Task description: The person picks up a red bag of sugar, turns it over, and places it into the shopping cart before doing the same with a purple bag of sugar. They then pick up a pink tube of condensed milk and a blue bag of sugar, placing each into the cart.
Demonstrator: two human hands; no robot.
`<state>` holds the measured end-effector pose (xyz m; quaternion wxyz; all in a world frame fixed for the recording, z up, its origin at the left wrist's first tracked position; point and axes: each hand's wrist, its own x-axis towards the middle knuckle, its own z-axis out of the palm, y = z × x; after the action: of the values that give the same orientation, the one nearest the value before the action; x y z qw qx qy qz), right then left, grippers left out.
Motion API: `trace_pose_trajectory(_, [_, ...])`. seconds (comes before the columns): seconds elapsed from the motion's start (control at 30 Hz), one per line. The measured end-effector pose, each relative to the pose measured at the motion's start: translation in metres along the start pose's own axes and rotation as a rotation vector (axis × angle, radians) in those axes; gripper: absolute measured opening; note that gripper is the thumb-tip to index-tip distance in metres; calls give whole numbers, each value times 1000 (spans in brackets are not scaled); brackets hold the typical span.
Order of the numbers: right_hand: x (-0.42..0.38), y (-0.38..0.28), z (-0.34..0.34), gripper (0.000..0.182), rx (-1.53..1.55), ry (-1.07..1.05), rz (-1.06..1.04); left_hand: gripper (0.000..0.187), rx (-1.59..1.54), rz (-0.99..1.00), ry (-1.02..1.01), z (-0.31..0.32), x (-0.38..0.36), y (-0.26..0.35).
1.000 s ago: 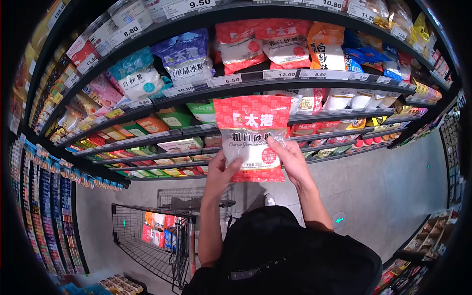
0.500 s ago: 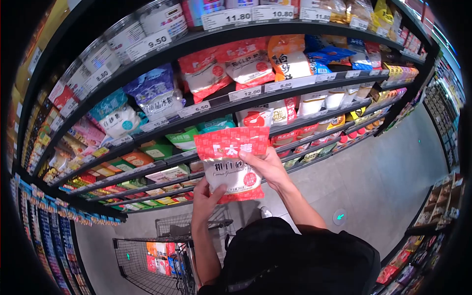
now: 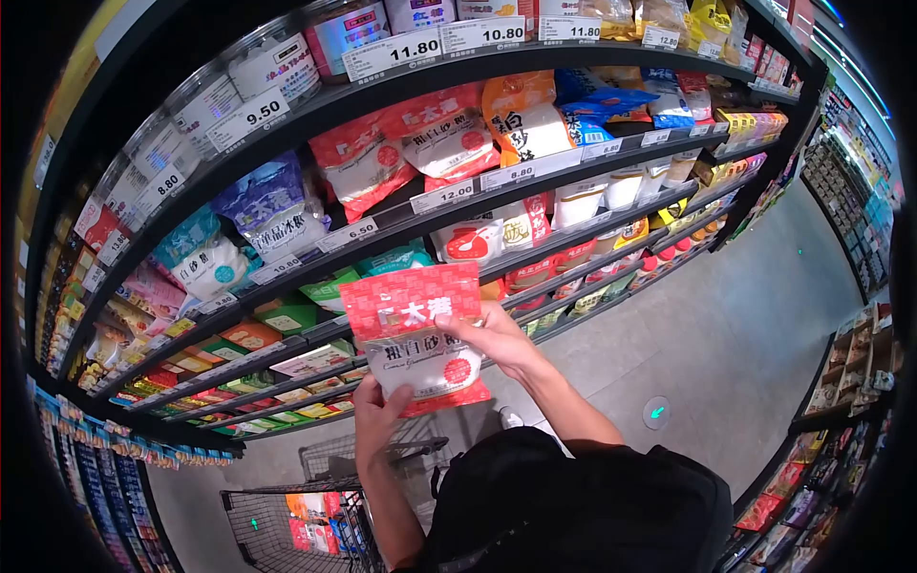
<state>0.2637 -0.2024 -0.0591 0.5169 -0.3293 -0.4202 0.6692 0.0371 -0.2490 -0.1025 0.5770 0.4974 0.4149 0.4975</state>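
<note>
A red and white bag of sugar point(image 3: 415, 349) hangs upright between my hands, its printed front towards me. My left hand point(image 3: 382, 409) grips the lower left corner, thumb on the front. At the upper right edge, my right hand point(image 3: 487, 342) holds the bag with its thumb over the print. Behind the bag is the shelf, where similar red bags point(image 3: 444, 134) stand beside a purple bag point(image 3: 272, 205) and an orange and white one point(image 3: 525, 115).
A wire shopping cart point(image 3: 277, 497) with several colourful packages stands at the lower left. Long shelves with price tags point(image 3: 392, 48) curve across the aisle's far side. Grey floor point(image 3: 611, 382) with a green arrow lies to the right, and more shelves line the right edge.
The bag and both my hands have shifted left and slightly down in the view. The shelf goods have also moved left as the view turned. Both hands still hold the bag.
</note>
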Motion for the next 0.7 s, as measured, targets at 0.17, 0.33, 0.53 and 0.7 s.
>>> trace_pose_trajectory(0.17, [-8,5,-10,29,-268,-126,15,33,2,76,82,-1,4,-2])
trace_pose_trajectory(0.33, [-12,17,-4,17,-475,26,111,32,88,96,6,-7,3,-13])
trace_pose_trajectory(0.53, [18,68,5,23,-372,-153,220,40,71,126,143,-41,-43,-13])
trace_pose_trajectory(0.7, [29,100,81,23,-384,-384,270,46,-17,7,323,-81,-111,3])
